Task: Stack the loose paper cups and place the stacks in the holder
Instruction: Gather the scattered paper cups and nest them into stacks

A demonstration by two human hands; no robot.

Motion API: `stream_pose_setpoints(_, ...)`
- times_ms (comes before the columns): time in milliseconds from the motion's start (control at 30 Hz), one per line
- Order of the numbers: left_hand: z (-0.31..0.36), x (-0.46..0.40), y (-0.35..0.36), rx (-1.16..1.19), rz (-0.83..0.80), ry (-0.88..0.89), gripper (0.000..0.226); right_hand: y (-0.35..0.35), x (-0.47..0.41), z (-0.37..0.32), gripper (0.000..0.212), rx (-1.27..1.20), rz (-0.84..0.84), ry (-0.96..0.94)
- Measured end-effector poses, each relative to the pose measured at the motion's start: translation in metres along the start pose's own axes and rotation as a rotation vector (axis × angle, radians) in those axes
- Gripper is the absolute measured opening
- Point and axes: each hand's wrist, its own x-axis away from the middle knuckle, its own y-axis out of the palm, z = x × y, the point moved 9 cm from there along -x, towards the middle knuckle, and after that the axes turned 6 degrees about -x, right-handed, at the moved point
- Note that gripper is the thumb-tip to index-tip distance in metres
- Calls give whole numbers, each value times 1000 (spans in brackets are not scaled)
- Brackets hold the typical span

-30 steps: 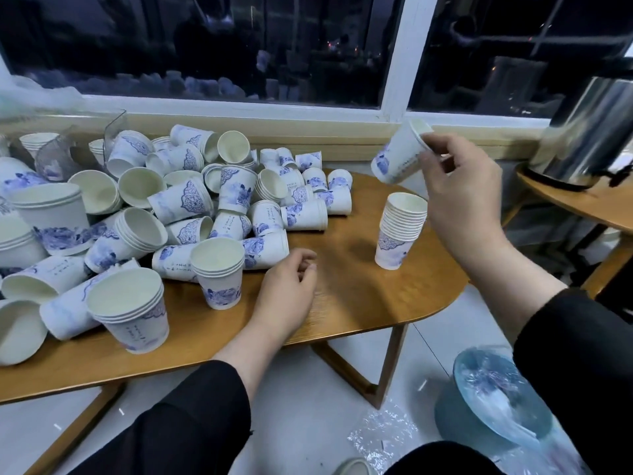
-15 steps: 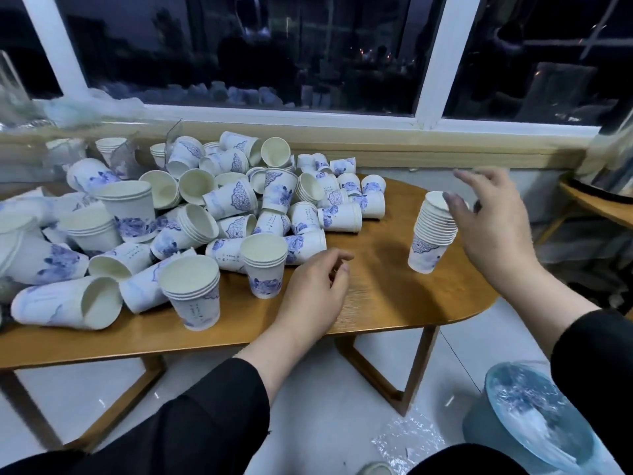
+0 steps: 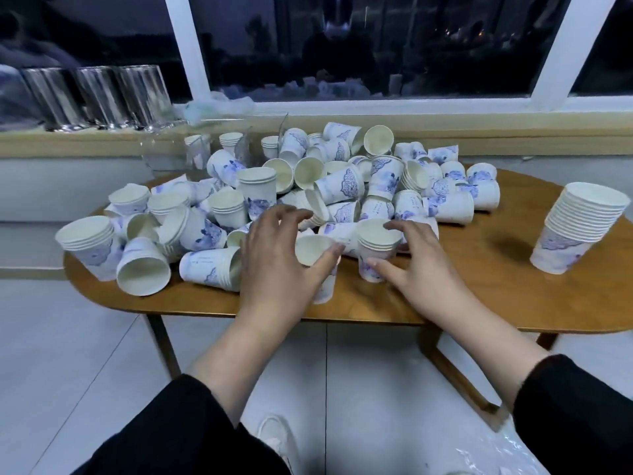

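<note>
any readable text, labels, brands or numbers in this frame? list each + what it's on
None can be read.
Paper cups: blue ornamental print with small dark marks beside it that may be writing, too small and blurred to read.
Tall stack of cups at the table's right end: blue print only, no legible text.
Metal tubes on the sill: no label visible.
Clear holder: no marking visible.

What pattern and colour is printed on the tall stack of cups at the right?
White cups with a blue ornamental print on the tall stack, seen in the head view.
</note>
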Motion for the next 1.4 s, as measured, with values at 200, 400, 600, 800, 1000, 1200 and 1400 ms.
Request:
stream_pose_setpoints(200,-25,16,35,-151,-232,3,61,16,-5,0,39,41,68,37)
stream_pose_setpoints(400,-11,19,43,-56,-192,47,45,-23,4,-1,30,-38,250,34)
stream_pose_setpoints(600,26,25,84,350,-367,-119,76,-100,13,-19,53,-232,397,78)
stream_pose_setpoints(800,28,34,117,422,-443,-165,90,-100,7,-44,69,-72,202,12)
stream_pose_setpoints(1000,20,35,122,515,-465,-219,96,-59,-10,-54,72,4,73,-34)
stream_pose_setpoints(1200,19,34,118,526,-421,-227,97,-13,0,-26,66,43,-119,-55)
stream_pose_setpoints(1400,21,31,117,500,-420,-206,89,-57,24,81,42,-149,376,402)
